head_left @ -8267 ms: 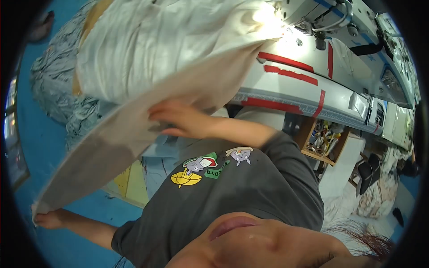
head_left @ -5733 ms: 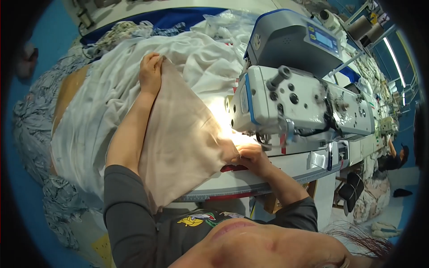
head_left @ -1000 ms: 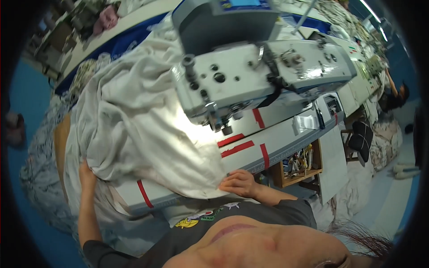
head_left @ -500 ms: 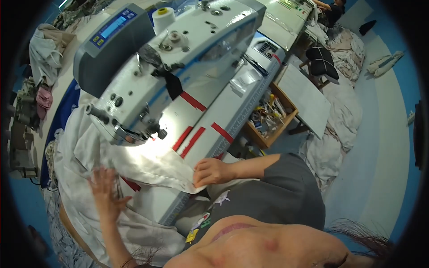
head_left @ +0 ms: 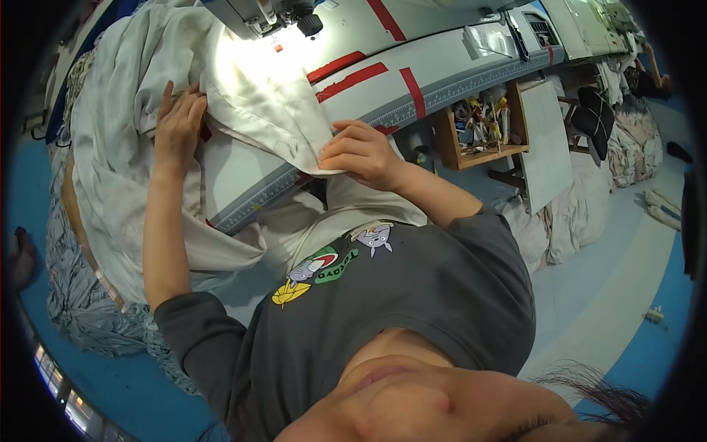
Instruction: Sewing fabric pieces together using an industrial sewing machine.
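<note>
A large piece of white cloth [head_left: 254, 110] lies across the sewing machine's bed, under the lit needle area, and drapes down at the left. My right hand [head_left: 361, 156] pinches its near edge at the front of the bed, fingers bent over the fabric. On the left, my left hand [head_left: 179, 129] is on a fold of the same cloth, with most fingers bent into it and one finger raised apart. The sewing machine head [head_left: 254, 16] shows only its lower end, above the cloth; the needle itself is lost in the glare.
A ruler strip [head_left: 398, 116] runs along the table's front edge, with red tape [head_left: 414, 93] on the surface. Right of it, an open wooden drawer [head_left: 482, 156] holds small tools. Grey cloth [head_left: 103, 324] is heaped at the left; a black cushion [head_left: 595, 121] lies far right.
The view has tipped down, so the machine sits higher in the picture. My left hand has gone from spread fingers to bent ones on the cloth. My right hand keeps its pinch.
</note>
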A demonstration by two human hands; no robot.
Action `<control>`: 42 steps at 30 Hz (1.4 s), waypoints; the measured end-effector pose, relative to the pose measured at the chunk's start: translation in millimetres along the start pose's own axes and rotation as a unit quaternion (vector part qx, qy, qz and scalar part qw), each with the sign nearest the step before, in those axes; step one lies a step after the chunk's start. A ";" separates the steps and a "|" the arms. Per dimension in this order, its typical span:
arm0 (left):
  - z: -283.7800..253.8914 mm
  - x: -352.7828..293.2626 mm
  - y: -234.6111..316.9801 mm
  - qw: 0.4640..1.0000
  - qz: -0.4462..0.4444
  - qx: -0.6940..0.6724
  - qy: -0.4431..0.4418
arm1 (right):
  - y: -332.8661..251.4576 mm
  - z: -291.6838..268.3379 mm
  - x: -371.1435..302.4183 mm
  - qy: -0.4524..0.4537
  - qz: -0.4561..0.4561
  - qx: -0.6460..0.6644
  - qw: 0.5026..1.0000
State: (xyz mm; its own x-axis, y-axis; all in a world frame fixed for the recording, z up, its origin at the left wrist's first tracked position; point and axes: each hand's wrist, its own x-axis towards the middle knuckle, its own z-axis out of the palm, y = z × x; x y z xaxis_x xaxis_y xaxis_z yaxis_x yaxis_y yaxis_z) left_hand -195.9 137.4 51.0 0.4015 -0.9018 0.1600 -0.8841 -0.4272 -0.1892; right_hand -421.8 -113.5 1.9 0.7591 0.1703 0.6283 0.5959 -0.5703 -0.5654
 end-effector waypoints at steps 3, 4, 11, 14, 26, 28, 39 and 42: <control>12.4 -40.8 -0.8 0.987 -0.075 -0.099 -0.102 | -1.5 -4.5 -3.7 0.000 0.006 -0.003 1.000; 9.2 -52.2 3.2 0.965 -0.146 -0.163 -0.144 | 0.4 -5.6 -5.5 0.006 0.007 -0.009 1.000; -30.7 17.0 58.0 0.994 -0.018 0.043 0.103 | 6.2 -1.6 -9.1 -0.008 0.000 -0.036 0.999; -8.3 12.2 35.7 0.988 0.074 -0.045 0.128 | 4.0 6.0 -3.0 -0.012 -0.006 -0.027 1.000; -91.5 -30.4 102.9 0.906 -0.146 -0.367 -0.151 | 10.0 -2.3 -7.7 -0.047 -0.032 -0.040 0.998; -81.8 -11.3 121.2 0.898 -0.162 -0.379 -0.153 | 6.5 1.8 -6.1 -0.047 -0.031 -0.036 0.998; -10.7 13.0 153.9 0.970 -0.045 -0.234 -0.049 | -60.5 -140.1 18.7 0.021 -0.091 0.525 0.846; -22.1 14.6 155.0 0.965 -0.061 -0.255 -0.025 | -45.8 -171.7 18.6 0.055 -0.069 0.407 0.909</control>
State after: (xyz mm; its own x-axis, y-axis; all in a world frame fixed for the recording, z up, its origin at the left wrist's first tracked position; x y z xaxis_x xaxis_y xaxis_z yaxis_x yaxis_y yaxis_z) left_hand -332.4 59.5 45.4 0.5095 -0.8544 0.1020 -0.8271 -0.4536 0.3318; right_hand -479.9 -222.2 131.2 0.6582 0.0880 0.7477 0.7141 0.2414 -0.6571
